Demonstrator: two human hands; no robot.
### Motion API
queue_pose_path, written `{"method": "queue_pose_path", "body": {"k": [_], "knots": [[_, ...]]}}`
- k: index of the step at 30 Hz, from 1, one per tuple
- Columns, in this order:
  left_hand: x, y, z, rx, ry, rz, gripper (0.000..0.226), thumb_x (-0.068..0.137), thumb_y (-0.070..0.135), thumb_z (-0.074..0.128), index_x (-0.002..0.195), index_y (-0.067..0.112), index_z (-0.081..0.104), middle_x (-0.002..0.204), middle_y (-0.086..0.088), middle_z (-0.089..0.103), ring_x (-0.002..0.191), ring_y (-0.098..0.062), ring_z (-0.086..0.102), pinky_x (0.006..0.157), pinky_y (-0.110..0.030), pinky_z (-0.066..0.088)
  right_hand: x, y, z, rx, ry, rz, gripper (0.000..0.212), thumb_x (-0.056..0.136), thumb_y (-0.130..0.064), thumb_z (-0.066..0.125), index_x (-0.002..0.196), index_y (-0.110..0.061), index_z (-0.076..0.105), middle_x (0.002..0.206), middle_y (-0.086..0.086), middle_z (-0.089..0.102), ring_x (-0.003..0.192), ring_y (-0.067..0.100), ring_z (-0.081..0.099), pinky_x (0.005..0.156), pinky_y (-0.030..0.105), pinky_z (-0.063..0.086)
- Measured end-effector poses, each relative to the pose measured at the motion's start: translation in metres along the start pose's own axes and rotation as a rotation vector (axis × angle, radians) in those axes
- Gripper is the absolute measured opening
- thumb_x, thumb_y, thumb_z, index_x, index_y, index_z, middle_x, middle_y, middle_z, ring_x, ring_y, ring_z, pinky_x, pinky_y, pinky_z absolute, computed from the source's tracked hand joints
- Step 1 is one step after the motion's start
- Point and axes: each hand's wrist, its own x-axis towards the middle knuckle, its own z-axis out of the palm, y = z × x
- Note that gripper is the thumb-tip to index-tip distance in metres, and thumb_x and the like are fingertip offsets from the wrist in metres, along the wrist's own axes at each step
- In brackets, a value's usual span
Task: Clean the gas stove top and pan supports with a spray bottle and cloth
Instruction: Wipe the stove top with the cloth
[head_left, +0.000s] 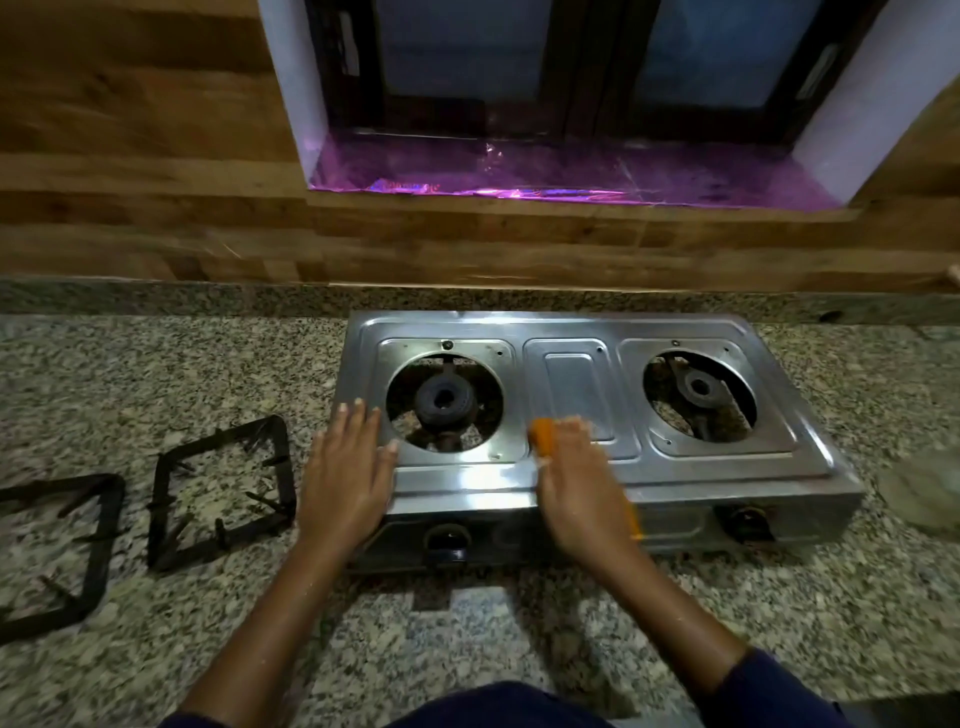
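Stainless stove top (571, 395) is getting wiped. Right hand (576, 483) is pressing an orange cloth (543, 434) at the centre panel's six o'clock, blur hiding its grip. Left hand (348, 467) is lying spread, bracing the nine o'clock edge. Pan supports (223, 493) are waiting on the granite at nine o'clock, probably uncleaned. No spray bottle is showing. The pale blur at three o'clock is unreadable.

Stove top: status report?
Left hand flat on stove top, left edge. Right hand presses orange cloth between burners. Pan supports off, on counter at left. Spray bottle not in view.
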Motion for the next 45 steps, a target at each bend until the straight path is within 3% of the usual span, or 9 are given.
{"method": "queue_pose_path", "body": {"k": [3,10,15,20,24,33,37,42,45], "knots": [[0.002,-0.004,0.000,-0.036,-0.007,-0.017,0.071,0.097,0.055,0.008,0.153,0.017,0.029,0.163,-0.001,0.018,0.151,-0.014,0.005,0.120,-0.041,0.012,-0.010,-0.069,0.031,0.066,-0.124,-0.244,0.066,0.095,-0.038,0.022,0.152,-0.007,0.026,0.159,0.014,0.025,0.148,0.030,0.021,0.120,0.036,0.007],[0.004,0.004,-0.007,-0.238,-0.016,-0.130,0.077,0.094,0.061,0.009,0.150,0.015,0.037,0.161,-0.003,0.023,0.151,-0.014,0.007,0.122,-0.041,0.002,0.013,-0.060,0.027,0.035,-0.245,-0.471,0.060,0.097,-0.028,0.036,0.152,-0.006,0.026,0.159,0.014,0.026,0.148,0.028,0.020,0.120,0.041,0.017],[-0.007,0.079,0.007,-0.232,0.100,-0.047,0.067,0.097,0.055,0.024,0.146,0.015,0.042,0.159,-0.005,0.027,0.150,-0.016,0.010,0.121,-0.045,0.009,0.013,0.049,-0.022,0.049,-0.128,-0.251,0.057,0.095,-0.026,0.038,0.151,-0.013,0.033,0.157,0.008,0.034,0.146,0.024,0.027,0.119,0.039,0.019],[-0.005,0.180,0.041,-0.211,-0.043,0.275,0.065,0.097,0.055,0.028,0.149,0.018,0.038,0.161,-0.001,0.021,0.151,-0.015,0.009,0.122,-0.043,0.010,0.011,0.186,-0.077,-0.045,0.055,0.050,0.060,0.093,-0.034,0.031,0.148,-0.011,0.037,0.152,0.013,0.041,0.142,0.030,0.035,0.117,0.045,0.024],[0.011,0.243,0.063,-0.127,-0.173,0.344,0.073,0.093,0.059,0.017,0.154,0.020,0.027,0.164,0.000,0.013,0.151,-0.014,0.005,0.121,-0.038,0.003,0.024,0.259,-0.110,-0.100,0.158,0.257,0.055,0.098,-0.027,0.036,0.149,-0.007,0.032,0.155,0.017,0.034,0.144,0.034,0.028,0.116,0.050,0.022],[0.018,0.261,0.088,-0.063,-0.226,0.323,0.074,0.092,0.058,0.003,0.156,0.023,0.014,0.164,0.005,0.008,0.150,-0.007,-0.002,0.121,-0.032,-0.006,0.109,0.278,-0.121,-0.133,0.139,0.183,0.053,0.099,-0.023,0.037,0.148,-0.004,0.028,0.153,0.018,0.034,0.143,0.036,0.026,0.119,0.048,0.024],[0.019,0.263,0.087,-0.063,-0.224,0.327,0.071,0.094,0.056,0.006,0.156,0.023,0.013,0.164,0.006,0.005,0.149,-0.005,-0.005,0.122,-0.032,-0.006,0.179,0.277,-0.124,-0.130,0.091,0.145,0.051,0.099,-0.022,0.038,0.145,-0.003,0.032,0.149,0.020,0.037,0.139,0.037,0.031,0.116,0.048,0.027],[0.018,0.260,0.092,-0.072,-0.203,0.330,0.063,0.100,0.051,0.015,0.156,0.023,0.014,0.164,0.005,0.006,0.150,-0.007,-0.003,0.122,-0.035,-0.003,0.246,0.246,-0.106,-0.116,0.019,0.159,0.057,0.103,-0.028,0.033,0.152,-0.003,0.018,0.160,0.017,0.019,0.149,0.034,0.012,0.120,0.048,0.012],[0.018,0.259,0.096,-0.078,-0.158,0.335,0.058,0.102,0.045,0.026,0.155,0.020,0.022,0.163,0.002,0.016,0.151,-0.010,0.006,0.121,-0.036,0.002,0.266,0.205,-0.085,-0.064,0.003,0.069,0.054,0.103,-0.027,0.034,0.150,-0.001,0.025,0.158,0.018,0.026,0.148,0.036,0.014,0.119,0.051,0.012]]}}
